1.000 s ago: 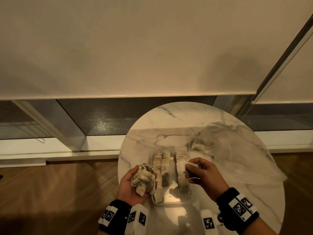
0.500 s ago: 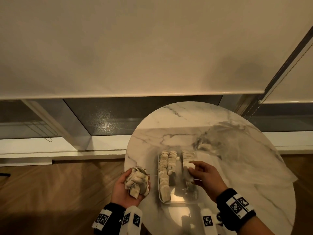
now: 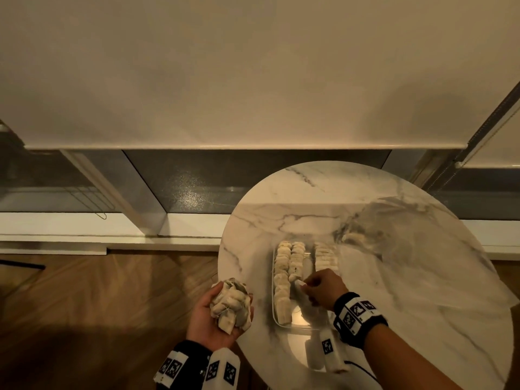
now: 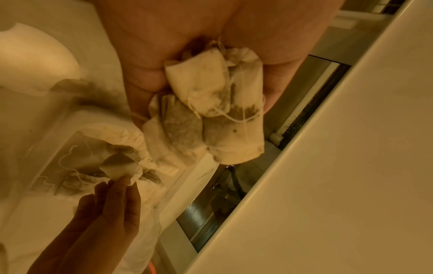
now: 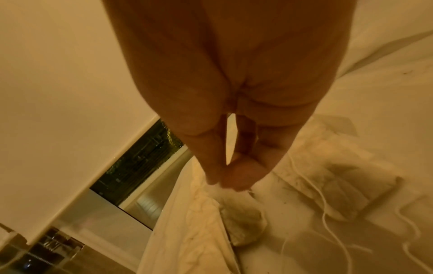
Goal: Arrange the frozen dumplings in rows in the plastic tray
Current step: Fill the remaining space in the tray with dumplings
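The dumplings look like pale, flat pouches with strings. A clear plastic tray (image 3: 273, 319) on the round marble table (image 3: 309, 198) holds three rows of them: left row (image 3: 281, 280), middle row (image 3: 297, 257), right row (image 3: 323, 256). My right hand (image 3: 302, 284) pinches one dumpling (image 5: 243, 218) by its top at the near end of the middle row, also visible as the pinched dumpling (image 4: 119, 167). My left hand (image 3: 222, 311) is palm up beside the table's left edge and cups a bunch of dumplings (image 4: 211, 111).
A crumpled clear plastic bag (image 3: 394, 249) lies on the right half of the table, touching the tray's far right corner. Wooden floor (image 3: 112, 305) lies to the left, a white sill (image 3: 84, 229) and window behind.
My right hand has moved from the right row to the near end of the middle row with a dumpling. My left hand has drifted left, away from the tray, still holding its bunch.
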`<state>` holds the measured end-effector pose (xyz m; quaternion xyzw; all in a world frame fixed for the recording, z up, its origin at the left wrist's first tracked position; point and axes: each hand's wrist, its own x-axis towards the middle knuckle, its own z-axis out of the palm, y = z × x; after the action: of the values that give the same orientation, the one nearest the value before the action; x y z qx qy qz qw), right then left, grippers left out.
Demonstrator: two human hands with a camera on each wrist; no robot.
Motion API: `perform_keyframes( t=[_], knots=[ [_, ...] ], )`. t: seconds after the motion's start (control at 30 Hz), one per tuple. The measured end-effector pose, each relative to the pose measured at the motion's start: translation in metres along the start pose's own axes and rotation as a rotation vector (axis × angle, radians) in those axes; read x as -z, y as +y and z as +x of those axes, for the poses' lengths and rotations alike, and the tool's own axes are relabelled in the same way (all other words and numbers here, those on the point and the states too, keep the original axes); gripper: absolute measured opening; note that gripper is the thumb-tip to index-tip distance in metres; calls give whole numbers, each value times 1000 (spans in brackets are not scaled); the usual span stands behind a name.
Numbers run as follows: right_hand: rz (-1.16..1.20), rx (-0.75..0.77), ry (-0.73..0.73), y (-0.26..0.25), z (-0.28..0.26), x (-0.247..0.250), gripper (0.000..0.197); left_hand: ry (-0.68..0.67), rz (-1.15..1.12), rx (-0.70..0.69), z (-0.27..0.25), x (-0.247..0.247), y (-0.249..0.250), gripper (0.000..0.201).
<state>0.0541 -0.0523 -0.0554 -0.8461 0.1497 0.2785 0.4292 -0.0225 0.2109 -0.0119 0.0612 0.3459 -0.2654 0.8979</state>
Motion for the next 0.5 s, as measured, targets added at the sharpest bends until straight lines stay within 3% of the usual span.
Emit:
perform_keyframes(
  t=[0.1,0.2,0.33,0.5],
  knots=[
    [-93,-29,-17,-3,9,-4,9,52,0,-15,-8,-5,-3,28],
    [-197,4,61,-5,18,-11,6,99,-39,-82,-18,-18,-9,31],
    [-290,32,151,-10,24,-16,7,-34,-170,32,-16,-6,-5,29],
    [-319,-6,133,-8,28,-22,4,-31,-21,-43,-9,13,3,24]
  ],
)
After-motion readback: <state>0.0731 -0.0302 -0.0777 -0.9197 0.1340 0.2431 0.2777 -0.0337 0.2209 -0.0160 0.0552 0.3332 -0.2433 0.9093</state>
